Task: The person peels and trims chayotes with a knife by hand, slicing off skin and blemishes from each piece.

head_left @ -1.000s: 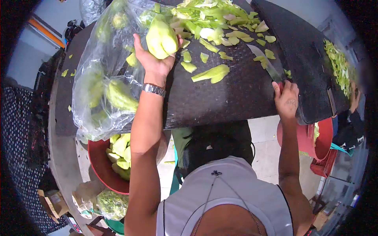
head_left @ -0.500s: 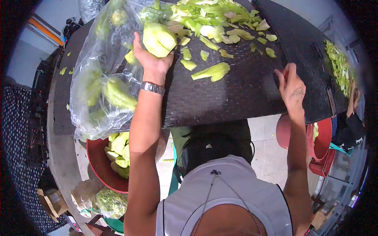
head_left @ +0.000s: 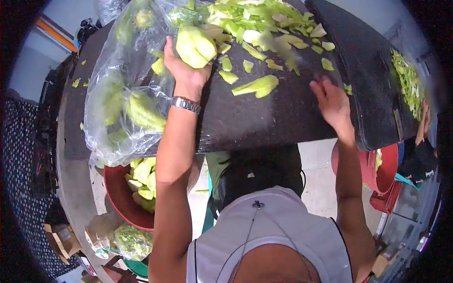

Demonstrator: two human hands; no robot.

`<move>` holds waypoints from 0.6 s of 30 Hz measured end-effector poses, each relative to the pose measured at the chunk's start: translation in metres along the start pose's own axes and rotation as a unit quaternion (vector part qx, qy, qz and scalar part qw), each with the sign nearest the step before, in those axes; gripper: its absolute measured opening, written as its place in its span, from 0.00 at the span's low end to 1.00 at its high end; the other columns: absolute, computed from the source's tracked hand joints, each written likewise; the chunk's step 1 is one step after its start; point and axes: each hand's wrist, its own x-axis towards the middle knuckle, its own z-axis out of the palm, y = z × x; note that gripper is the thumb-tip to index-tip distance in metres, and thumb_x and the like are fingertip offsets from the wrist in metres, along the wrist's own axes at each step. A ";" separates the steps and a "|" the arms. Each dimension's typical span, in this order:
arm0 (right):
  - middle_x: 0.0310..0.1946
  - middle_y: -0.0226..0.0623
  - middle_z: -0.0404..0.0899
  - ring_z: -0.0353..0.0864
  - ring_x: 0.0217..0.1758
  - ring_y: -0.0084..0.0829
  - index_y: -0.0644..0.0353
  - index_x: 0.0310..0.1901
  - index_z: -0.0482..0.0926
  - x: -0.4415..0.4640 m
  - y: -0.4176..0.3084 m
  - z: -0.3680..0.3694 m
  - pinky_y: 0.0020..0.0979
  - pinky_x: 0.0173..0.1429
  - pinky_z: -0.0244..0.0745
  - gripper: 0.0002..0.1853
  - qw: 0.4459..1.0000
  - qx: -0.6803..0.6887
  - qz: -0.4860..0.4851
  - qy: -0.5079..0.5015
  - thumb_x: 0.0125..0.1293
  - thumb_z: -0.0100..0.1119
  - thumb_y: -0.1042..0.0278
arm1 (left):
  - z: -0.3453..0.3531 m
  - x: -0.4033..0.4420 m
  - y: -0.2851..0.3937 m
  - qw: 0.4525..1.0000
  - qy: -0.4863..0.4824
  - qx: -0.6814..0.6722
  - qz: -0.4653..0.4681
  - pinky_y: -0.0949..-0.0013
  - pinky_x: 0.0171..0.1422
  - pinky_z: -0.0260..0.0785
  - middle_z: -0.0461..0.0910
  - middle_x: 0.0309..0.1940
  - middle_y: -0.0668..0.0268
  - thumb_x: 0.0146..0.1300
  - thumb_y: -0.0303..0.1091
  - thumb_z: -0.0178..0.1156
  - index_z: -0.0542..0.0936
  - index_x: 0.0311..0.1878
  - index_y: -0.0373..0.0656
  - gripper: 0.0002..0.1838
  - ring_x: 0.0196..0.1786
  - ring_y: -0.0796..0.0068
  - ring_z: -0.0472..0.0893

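Observation:
My left hand (head_left: 191,70) cups a peeled, pale green chayote (head_left: 196,47) from below, its thumb up along the left side. Against that hand lies a clear plastic bag (head_left: 127,89) with several chayotes inside, one of them a whole chayote (head_left: 144,111) near its lower end. My right hand (head_left: 332,101) is over the right part of the dark table, its fingers slightly smeared but apart, with nothing visible in them. Up and left of it, a blurred pale piece (head_left: 290,54), seemingly a peel, shows over the scraps. A long chayote peel (head_left: 257,87) lies between my hands.
A heap of green peels (head_left: 255,19) spreads across the table's far side. Below the table's left edge stands a red tub (head_left: 115,188) of peeled chayotes. Another red tub (head_left: 389,165) is at right. A co-worker's hand (head_left: 423,118) is at far right beside shredded greens (head_left: 408,85).
My right hand has moved left over the table and its fingers have loosened from a pinch. A blurred pale piece now shows near the scraps. My left hand keeps the chayote, shifted slightly right.

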 end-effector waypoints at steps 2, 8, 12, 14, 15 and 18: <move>0.30 0.47 0.80 0.83 0.33 0.54 0.60 0.43 0.80 -0.003 -0.009 -0.006 0.49 0.36 0.77 0.13 0.993 0.028 -0.112 0.003 0.70 0.66 0.58 | 0.003 0.000 0.003 1.000 0.010 0.001 0.014 0.47 0.66 0.69 0.79 0.61 0.61 0.70 0.68 0.49 0.76 0.66 0.48 0.37 0.62 0.55 0.77; 0.32 0.41 0.76 0.81 0.36 0.49 0.58 0.42 0.81 -0.003 -0.014 -0.011 0.45 0.36 0.77 0.12 0.972 0.013 -0.232 -0.012 0.66 0.68 0.59 | 0.009 -0.006 0.004 0.999 0.045 -0.012 0.006 0.54 0.67 0.70 0.81 0.57 0.62 0.70 0.67 0.49 0.79 0.62 0.45 0.35 0.59 0.58 0.80; 0.34 0.40 0.74 0.80 0.39 0.45 0.57 0.41 0.81 0.001 -0.012 -0.004 0.43 0.39 0.78 0.11 0.954 -0.004 -0.297 -0.030 0.65 0.69 0.59 | 0.011 -0.006 0.004 0.998 0.050 -0.021 0.009 0.53 0.67 0.70 0.81 0.57 0.62 0.71 0.66 0.49 0.79 0.62 0.45 0.34 0.60 0.58 0.79; 0.36 0.41 0.73 0.79 0.42 0.46 0.57 0.41 0.81 0.012 -0.010 0.003 0.43 0.42 0.78 0.12 0.953 -0.028 -0.302 -0.016 0.65 0.69 0.59 | 0.011 -0.006 0.004 0.999 0.050 -0.021 0.008 0.53 0.68 0.70 0.81 0.57 0.62 0.71 0.66 0.49 0.78 0.62 0.45 0.34 0.60 0.58 0.79; 0.37 0.42 0.73 0.78 0.43 0.46 0.58 0.41 0.80 0.026 -0.008 0.009 0.43 0.44 0.78 0.12 0.951 -0.043 -0.305 -0.001 0.65 0.69 0.59 | 0.011 -0.006 0.003 0.999 0.050 -0.017 0.008 0.53 0.68 0.70 0.81 0.57 0.62 0.71 0.66 0.48 0.78 0.62 0.45 0.35 0.60 0.58 0.79; 0.43 0.45 0.74 0.77 0.49 0.49 0.59 0.42 0.80 0.067 0.002 0.044 0.45 0.53 0.77 0.13 0.951 -0.066 -0.301 0.038 0.67 0.66 0.59 | 0.016 -0.012 0.004 0.998 0.054 -0.017 -0.002 0.54 0.68 0.70 0.82 0.57 0.63 0.72 0.65 0.48 0.78 0.62 0.45 0.34 0.59 0.59 0.80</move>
